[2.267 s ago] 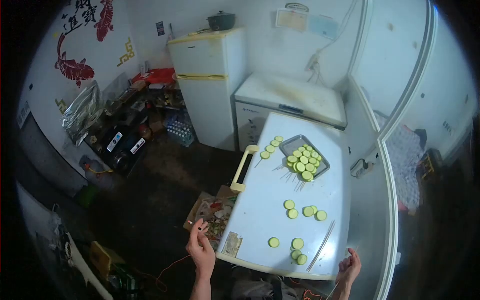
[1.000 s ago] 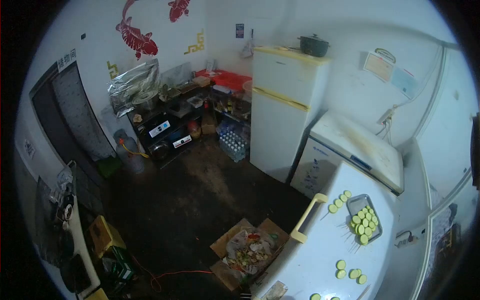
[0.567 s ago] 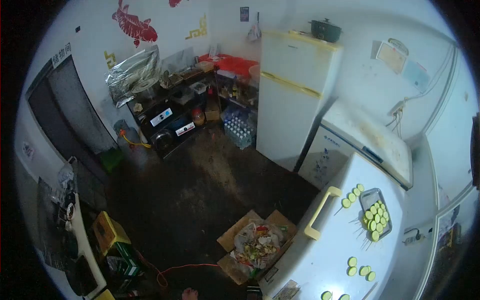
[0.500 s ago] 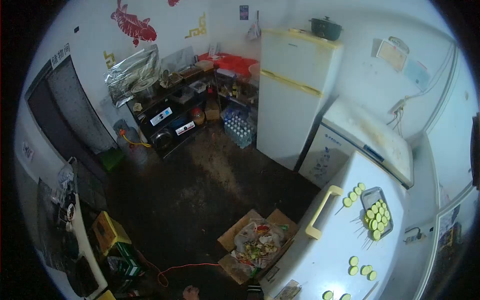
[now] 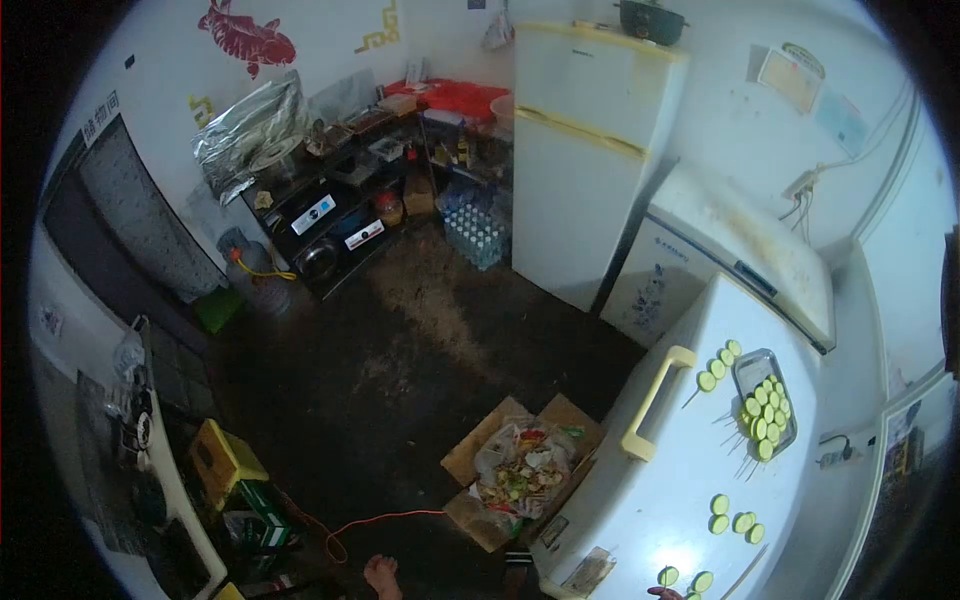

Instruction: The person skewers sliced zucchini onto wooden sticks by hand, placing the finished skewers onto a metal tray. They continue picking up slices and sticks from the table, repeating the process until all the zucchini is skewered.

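My left hand (image 5: 381,575) shows at the bottom edge, above the dark floor and away from the chest. Its fingers look curled in, with nothing visible in them. Of my right hand (image 5: 664,593), only dark fingertips show at the bottom right, beside a round green slice (image 5: 668,576) that looks like zucchini; their grip is cut off. Another zucchini slice (image 5: 703,581) lies close by, near a thin stick (image 5: 745,572). Farther up the white chest top (image 5: 640,525) are two pairs of slices (image 5: 719,513). A metal tray (image 5: 752,371) holds several skewered slices (image 5: 766,412).
A row of slices on a skewer (image 5: 707,381) lies left of the tray. An open cardboard box (image 5: 465,463) with a bag of scraps stands on the floor beside the chest. An orange cord (image 5: 385,517) runs to it. A fridge (image 5: 580,190) and chest freezer (image 5: 660,275) stand behind.
The view has tipped down slightly, so the room sits higher in the picture. More of my left hand shows, and my right fingertips have appeared by the nearest slices.
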The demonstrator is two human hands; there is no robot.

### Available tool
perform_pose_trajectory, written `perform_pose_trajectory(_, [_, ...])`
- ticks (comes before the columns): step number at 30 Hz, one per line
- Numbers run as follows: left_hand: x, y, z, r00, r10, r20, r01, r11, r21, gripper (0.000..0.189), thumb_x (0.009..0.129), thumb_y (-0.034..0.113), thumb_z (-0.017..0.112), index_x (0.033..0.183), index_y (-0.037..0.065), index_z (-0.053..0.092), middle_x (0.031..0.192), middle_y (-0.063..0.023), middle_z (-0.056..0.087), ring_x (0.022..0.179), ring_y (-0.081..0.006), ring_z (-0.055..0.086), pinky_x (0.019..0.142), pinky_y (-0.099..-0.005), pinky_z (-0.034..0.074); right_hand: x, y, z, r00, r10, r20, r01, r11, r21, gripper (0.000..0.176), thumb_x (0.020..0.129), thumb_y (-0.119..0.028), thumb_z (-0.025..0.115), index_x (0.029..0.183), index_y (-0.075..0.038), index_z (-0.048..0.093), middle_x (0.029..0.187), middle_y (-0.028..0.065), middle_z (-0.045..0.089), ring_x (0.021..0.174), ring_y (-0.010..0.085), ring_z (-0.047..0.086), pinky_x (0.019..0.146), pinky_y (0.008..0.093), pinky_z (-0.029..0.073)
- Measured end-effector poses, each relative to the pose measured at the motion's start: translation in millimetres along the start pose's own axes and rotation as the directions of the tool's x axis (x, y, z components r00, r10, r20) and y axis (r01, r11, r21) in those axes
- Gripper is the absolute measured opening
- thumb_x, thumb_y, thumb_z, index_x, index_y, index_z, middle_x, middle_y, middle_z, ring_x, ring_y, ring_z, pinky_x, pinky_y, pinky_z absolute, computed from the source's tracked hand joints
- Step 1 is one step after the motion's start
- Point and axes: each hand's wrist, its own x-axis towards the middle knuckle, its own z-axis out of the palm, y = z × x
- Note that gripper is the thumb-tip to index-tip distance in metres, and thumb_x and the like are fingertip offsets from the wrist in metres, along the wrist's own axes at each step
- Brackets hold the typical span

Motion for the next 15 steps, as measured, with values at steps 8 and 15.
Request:
perform_pose_trajectory(8, [-33, 31, 34, 0.963, -0.032, -0.266, 0.119, 0.941, 0.318, 0.024, 0.090, 0.006, 0.059, 0.075, 0.007, 0.041, 0.065, -0.0067, 0.049, 0.052, -0.0204, 0.046, 0.049, -0.0362, 0.045, 2, 9, 3, 0.999, 0.037, -0.015, -0.037, 0.999, 0.013, 0.030, 0.101, -0.019, 0.049, 0.115, 0.004, 0.062, 0.057, -0.0075, 0.030, 0.046, 0.0059, 0.029, 0.044, 0.0242, 0.028])
perform_pose_trajectory(15, [-7, 24, -4, 0.932, -0.287, 0.223, 0.339, 0.908, -0.246, 0.023, 0.093, 0.008, 0.049, 0.070, 0.006, 0.046, 0.071, -0.0126, 0.056, 0.064, -0.0248, 0.056, 0.062, -0.0382, 0.053, 4, 5, 3, 0.997, 0.033, -0.063, -0.033, 0.999, 0.008, 0.031, 0.102, -0.019, 0.049, 0.117, 0.004, 0.062, 0.057, -0.0071, 0.031, 0.046, 0.0060, 0.030, 0.044, 0.0240, 0.028])
